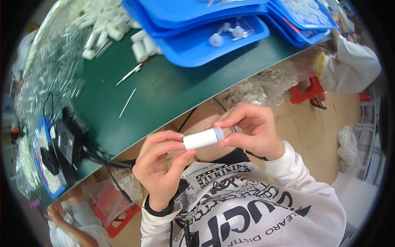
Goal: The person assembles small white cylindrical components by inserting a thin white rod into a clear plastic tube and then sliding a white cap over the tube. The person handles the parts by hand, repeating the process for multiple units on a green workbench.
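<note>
Between both hands, in front of the table edge, is a short white cylinder (pixel 199 140) with a translucent cap (pixel 220 133) at its right end. My left hand (pixel 160 164) pinches its left end between thumb and fingers. The thumb and index finger of my right hand (pixel 255 127) are closed on the capped end. The cylinder lies nearly level, its right end slightly farther away. On the green table (pixel 103 119) beyond are a thin white stick (pixel 128 103) and a slim white rod (pixel 131 75) with a red tip.
Stacked blue trays (pixel 185 57) stand at the back, the lowest holding small translucent parts (pixel 216 40). White cylinders (pixel 144 47) and a heap of clear tubes (pixel 49 78) lie to the left, near a black box (pixel 68 140). Co-workers sit at right (pixel 349 66) and lower left (pixel 78 222).
</note>
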Available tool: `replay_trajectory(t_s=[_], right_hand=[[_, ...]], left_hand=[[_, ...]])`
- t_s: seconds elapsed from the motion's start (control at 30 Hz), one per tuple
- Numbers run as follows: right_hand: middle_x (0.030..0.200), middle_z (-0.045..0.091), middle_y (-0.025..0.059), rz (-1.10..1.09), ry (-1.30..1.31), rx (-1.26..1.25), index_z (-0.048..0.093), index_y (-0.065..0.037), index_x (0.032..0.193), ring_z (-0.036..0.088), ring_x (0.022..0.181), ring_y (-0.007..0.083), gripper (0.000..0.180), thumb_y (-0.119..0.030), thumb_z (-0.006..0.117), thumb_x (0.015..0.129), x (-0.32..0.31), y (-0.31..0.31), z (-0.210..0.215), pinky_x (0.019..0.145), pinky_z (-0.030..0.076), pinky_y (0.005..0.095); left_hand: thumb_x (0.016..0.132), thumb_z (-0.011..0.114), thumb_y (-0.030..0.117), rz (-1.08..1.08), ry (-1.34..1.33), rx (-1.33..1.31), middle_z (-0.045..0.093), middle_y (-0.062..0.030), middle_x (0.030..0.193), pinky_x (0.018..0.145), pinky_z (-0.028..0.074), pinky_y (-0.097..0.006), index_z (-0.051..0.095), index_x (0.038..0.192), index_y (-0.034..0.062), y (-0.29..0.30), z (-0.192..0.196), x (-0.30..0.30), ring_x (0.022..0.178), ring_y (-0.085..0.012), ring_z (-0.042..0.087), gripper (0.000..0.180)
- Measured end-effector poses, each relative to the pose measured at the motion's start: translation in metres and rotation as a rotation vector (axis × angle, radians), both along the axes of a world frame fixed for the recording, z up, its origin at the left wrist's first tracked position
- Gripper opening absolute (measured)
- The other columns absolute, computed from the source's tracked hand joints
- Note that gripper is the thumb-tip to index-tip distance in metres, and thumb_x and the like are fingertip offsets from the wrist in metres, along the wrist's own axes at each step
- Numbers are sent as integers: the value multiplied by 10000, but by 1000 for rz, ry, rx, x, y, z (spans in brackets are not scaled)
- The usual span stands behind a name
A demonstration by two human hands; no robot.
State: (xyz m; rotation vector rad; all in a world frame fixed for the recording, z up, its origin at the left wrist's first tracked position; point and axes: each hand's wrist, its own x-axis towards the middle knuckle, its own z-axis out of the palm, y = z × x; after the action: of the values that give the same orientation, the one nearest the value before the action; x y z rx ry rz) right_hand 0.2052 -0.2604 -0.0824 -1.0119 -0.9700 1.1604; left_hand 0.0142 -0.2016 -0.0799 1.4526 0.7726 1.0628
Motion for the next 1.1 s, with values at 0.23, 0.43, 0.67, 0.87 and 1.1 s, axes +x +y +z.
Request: replay_trajectory(t_s=[0.23, 0.43, 0.67, 0.87, 1.1], right_hand=[[917, 638, 108, -109, 49, -175, 579, 14, 879, 619, 897, 166, 194, 67, 686, 725, 20, -41, -21, 820, 496, 289], [909, 641, 84, -204, 109, -216, 562, -2, 944, 620, 861, 148, 224, 20, 678, 753, 57, -45, -52, 760, 498, 259], [903, 640, 126, -563, -497, -836, 595, 29, 992, 625, 762, 184, 369, -148, 713, 691, 190, -26, -262, 660, 501, 288], [850, 675, 124, -629, -908, -979, 662, -21, 952, 644, 701, 225, 350, -212, 735, 667, 231, -57, -367, 676, 504, 345], [851, 667, 144, -594, -927, -1008, 672, -42, 870, 636, 807, 275, 311, -248, 730, 644, 208, -45, -331, 748, 487, 356]], left_hand=[[674, 692, -104, -113, 113, 81, 595, -134, 927, 743, 471, -279, 621, 813, -37, -13, -19, 30, 844, -188, 579, 170], [700, 682, 25, -302, 441, 289, 557, -166, 1090, 889, 421, -325, 545, 1093, -30, 2, -14, 54, 1028, -293, 545, 420], [743, 685, 174, -470, 674, 337, 555, -175, 1113, 866, 439, -354, 524, 1146, -1, 15, 84, 15, 1019, -318, 560, 468], [781, 637, 181, 53, 960, 287, 640, -166, 849, 705, 471, -302, 614, 978, -25, 100, 134, 1, 790, -220, 620, 286], [728, 669, 111, 209, 1287, 427, 622, -155, 957, 751, 473, -329, 600, 1069, 69, 223, 74, -88, 907, -248, 601, 351]])
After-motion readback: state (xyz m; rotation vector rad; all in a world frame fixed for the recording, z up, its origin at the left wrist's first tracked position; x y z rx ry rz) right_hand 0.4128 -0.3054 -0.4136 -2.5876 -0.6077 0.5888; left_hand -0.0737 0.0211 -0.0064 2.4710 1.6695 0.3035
